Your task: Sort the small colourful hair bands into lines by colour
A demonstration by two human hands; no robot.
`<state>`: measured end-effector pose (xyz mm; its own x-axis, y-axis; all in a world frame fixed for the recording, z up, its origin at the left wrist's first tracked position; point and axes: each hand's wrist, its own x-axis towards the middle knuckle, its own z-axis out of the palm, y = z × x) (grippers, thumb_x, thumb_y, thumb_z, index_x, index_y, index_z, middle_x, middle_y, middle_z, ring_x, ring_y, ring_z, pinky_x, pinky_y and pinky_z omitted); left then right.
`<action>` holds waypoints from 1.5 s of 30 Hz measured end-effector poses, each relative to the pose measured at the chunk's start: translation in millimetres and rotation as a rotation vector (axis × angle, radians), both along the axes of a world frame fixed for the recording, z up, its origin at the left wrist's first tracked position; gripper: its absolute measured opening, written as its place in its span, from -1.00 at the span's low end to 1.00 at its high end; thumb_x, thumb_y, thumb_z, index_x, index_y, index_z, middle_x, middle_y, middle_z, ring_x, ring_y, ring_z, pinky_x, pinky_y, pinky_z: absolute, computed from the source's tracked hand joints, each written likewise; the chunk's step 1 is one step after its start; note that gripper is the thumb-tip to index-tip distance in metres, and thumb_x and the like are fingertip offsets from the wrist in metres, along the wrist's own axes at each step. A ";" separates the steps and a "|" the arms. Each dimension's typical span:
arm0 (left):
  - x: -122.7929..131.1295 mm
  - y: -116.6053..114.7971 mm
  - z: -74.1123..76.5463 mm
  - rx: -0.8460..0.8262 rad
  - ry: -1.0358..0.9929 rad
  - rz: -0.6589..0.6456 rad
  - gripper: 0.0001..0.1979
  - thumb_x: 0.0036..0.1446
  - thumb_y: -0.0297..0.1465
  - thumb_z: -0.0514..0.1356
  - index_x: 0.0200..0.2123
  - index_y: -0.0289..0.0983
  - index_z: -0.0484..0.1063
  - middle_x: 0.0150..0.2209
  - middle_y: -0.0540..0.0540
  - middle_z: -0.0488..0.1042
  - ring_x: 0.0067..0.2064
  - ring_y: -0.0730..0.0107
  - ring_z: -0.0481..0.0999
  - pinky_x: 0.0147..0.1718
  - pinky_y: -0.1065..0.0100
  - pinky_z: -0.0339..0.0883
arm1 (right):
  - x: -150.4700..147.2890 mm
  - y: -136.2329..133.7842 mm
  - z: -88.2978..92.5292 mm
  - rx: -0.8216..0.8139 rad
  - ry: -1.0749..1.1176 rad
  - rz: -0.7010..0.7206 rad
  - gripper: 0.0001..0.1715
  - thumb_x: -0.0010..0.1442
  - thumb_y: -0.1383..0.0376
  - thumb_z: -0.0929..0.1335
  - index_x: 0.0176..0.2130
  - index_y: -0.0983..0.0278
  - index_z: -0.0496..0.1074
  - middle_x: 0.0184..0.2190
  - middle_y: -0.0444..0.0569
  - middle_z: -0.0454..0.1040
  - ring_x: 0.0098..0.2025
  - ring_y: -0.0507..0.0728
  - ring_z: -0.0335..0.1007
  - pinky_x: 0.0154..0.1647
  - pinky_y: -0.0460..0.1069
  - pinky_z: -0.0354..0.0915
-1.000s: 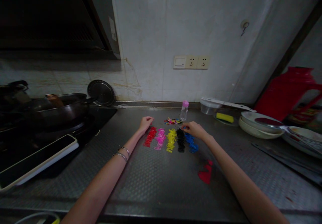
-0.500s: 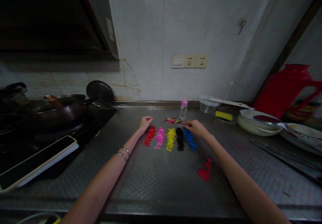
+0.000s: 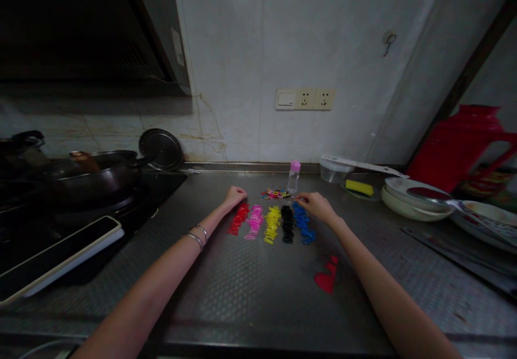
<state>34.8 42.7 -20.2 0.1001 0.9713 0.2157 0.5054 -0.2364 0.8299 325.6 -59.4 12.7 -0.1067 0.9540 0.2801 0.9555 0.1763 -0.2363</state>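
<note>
Small bands lie on the steel counter in separate rows: red [image 3: 238, 219], pink [image 3: 254, 222], yellow [image 3: 272, 224], black [image 3: 287, 224] and blue [image 3: 304, 223]. Behind them is a small mixed-colour pile [image 3: 275, 194], beside a clear bottle with a pink cap [image 3: 294, 177]. My left hand [image 3: 235, 195] rests at the far end of the red row, its fingers pinched together; what they hold, if anything, is too small to see. At the far end of the blue row my right hand [image 3: 313, 204] is closed in a pinch, its contents unclear.
A red cut-out piece [image 3: 327, 276] lies near my right forearm. On the right are a yellow sponge [image 3: 359, 188], bowls [image 3: 416, 202] and a red thermos [image 3: 456, 146]. A pan [image 3: 97, 176] and a white-edged device [image 3: 60, 257] are on the left.
The view has shifted slightly. Both hands stay almost where they were, at the far ends of the red and blue rows.
</note>
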 end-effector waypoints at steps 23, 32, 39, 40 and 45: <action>49.4 9.3 5.1 0.134 0.346 -0.307 -0.79 -0.15 -0.45 0.12 -0.45 -0.34 0.55 -0.61 -0.03 0.43 -0.57 0.52 0.29 -0.55 0.50 0.11 | -0.1 -2.3 1.2 -0.008 -0.025 -0.044 -0.68 0.13 0.16 0.21 -0.22 0.17 0.47 -0.35 -0.04 0.51 -0.33 0.08 0.39 -0.45 -0.13 0.11; 50.5 13.7 8.2 0.149 0.308 -0.288 -0.81 -0.19 -0.48 0.12 -0.49 -0.38 0.53 -0.56 -0.07 0.47 -0.52 0.47 0.35 -0.50 0.46 0.17 | 2.3 -1.1 -0.2 0.005 -0.036 -0.042 -0.70 0.13 0.18 0.22 -0.24 0.18 0.46 -0.38 -0.06 0.51 -0.35 0.06 0.38 -0.45 -0.14 0.11; 52.6 16.8 15.0 0.100 0.173 -0.242 -0.86 -0.20 -0.48 0.16 -0.55 -0.39 0.51 -0.60 -0.05 0.44 -0.54 0.51 0.31 -0.53 0.48 0.16 | 3.1 -1.6 -1.3 0.013 -0.017 -0.052 -0.69 0.12 0.18 0.22 -0.24 0.18 0.47 -0.37 -0.04 0.52 -0.33 0.07 0.39 -0.41 -0.14 0.14; 53.3 16.0 16.6 0.080 0.142 -0.246 -0.87 -0.20 -0.47 0.16 -0.55 -0.39 0.51 -0.62 -0.04 0.42 -0.57 0.53 0.29 -0.56 0.49 0.14 | 2.8 -0.9 -1.7 0.018 0.001 -0.051 -0.70 0.12 0.18 0.22 -0.24 0.18 0.48 -0.37 -0.04 0.52 -0.32 0.07 0.39 -0.41 -0.13 0.15; 58.4 0.5 29.7 -0.048 0.044 -0.394 -0.80 -0.15 -0.40 0.18 -0.45 -0.41 0.51 -0.67 -0.01 0.38 -0.67 0.62 0.16 -0.67 0.52 0.02 | -9.4 5.5 -3.3 0.104 0.256 0.080 -0.70 0.07 0.19 0.27 -0.25 0.25 0.48 -0.34 -0.04 0.51 -0.35 0.06 0.38 -0.35 -0.11 0.23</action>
